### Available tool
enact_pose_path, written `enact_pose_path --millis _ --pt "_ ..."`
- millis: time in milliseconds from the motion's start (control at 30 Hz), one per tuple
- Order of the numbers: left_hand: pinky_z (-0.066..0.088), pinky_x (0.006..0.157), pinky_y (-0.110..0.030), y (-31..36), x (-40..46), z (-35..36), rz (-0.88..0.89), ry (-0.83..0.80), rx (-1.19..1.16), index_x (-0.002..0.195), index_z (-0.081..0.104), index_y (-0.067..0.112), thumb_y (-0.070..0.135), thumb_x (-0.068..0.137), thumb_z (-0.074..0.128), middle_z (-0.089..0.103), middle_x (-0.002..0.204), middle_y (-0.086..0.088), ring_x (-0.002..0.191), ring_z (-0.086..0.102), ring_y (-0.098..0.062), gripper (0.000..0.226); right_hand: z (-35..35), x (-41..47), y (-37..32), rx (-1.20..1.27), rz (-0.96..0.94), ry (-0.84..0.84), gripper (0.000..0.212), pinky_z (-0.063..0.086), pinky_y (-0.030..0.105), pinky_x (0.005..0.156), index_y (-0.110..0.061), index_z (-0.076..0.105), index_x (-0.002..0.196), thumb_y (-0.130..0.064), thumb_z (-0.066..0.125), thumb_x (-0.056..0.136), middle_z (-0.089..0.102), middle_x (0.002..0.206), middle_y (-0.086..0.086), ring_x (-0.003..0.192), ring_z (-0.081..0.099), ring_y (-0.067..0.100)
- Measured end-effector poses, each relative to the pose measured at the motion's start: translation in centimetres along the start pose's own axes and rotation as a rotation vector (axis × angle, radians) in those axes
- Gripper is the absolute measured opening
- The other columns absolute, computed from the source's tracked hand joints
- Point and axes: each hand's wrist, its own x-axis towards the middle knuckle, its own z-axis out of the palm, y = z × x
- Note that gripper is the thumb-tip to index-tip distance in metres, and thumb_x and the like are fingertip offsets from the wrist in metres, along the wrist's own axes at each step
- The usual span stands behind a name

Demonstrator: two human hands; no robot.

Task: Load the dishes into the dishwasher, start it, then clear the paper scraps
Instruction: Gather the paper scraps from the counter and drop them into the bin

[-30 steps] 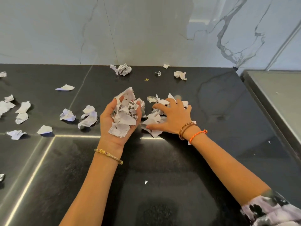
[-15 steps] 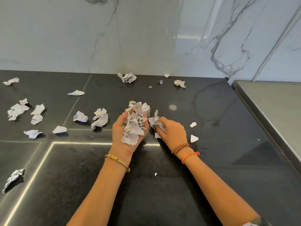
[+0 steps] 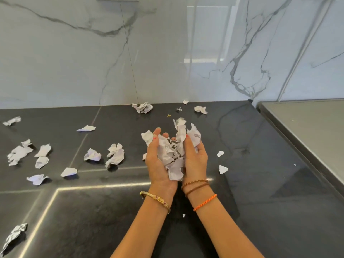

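— What's in front of you?
— A black counter under a marble wall, a grey surface off to my right.
— And your hands?
— My left hand and right hand are cupped side by side, palms up, fingers curled round a wad of scraps, lifted above the counter.
— Any paper lying loose?
— Plenty: pieces scattered to my left, a crumpled one by the wall, two bits just right of my hands.
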Motion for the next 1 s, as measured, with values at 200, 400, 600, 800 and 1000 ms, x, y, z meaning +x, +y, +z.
enact_pose_path --millis 200,400,600,800,1000 --pt "0.053 0.073 -0.026 -0.2 0.1 -0.2 0.034 -0.017 0.155 0.095 0.063 0.018 0.018 0.094 0.045 0.064 0.086 0.003 0.078 0.064 -0.012 0.018 0.7 -0.7 -0.3 -0.051 -0.079 -0.049 0.014 0.056 0.027 0.076 -0.018 0.065 0.092 -0.009 0.054 0.091 0.070 0.087 0.001 0.081 0.067 0.013" --pt "0.057 0.069 -0.026 0.4 -0.7 -0.6 -0.043 -0.045 0.207 0.098 0.064 0.012 0.019 0.093 0.045 0.069 0.096 -0.009 0.087 0.066 -0.021 0.021 0.7 -2.1 -0.5 -0.150 -0.176 -0.074 0.019 0.055 0.027 0.074 -0.020 0.065 0.082 -0.007 0.054 0.091 0.068 0.079 -0.002 0.077 0.065 0.012" --pt "0.057 0.072 -0.028 1.1 -3.1 -1.1 -0.036 -0.007 0.268 0.107 0.064 0.007 0.015 0.094 0.045 0.066 0.105 -0.014 0.087 0.066 -0.021 0.024 0.3 -4.4 -0.6 -0.223 -0.204 -0.083 0.019 0.054 0.021 0.070 -0.022 0.064 0.082 -0.008 0.055 0.091 0.067 0.078 -0.005 0.074 0.065 0.006" --pt "0.058 0.065 -0.024 1.0 -5.8 -2.0 -0.047 0.045 0.259 0.094 0.067 0.011 0.013 0.093 0.048 0.069 0.097 -0.011 0.079 0.068 -0.017 0.019 -1.1 -6.6 -0.3 -0.261 -0.173 -0.078 0.020 0.054 0.028 0.078 -0.025 0.064 0.083 -0.010 0.055 0.092 0.068 0.081 -0.005 0.081 0.066 0.012" --pt "0.057 0.060 -0.023 0.7 -9.5 -2.5 0.027 0.155 0.239 0.099 0.067 0.009 0.015 0.091 0.051 0.071 0.091 -0.009 0.071 0.070 -0.014 0.018 -2.6 -8.9 -0.6 -0.290 -0.097 -0.198 0.018 0.054 0.021 0.070 -0.023 0.064 0.087 -0.009 0.054 0.092 0.069 0.083 -0.004 0.077 0.066 0.008"
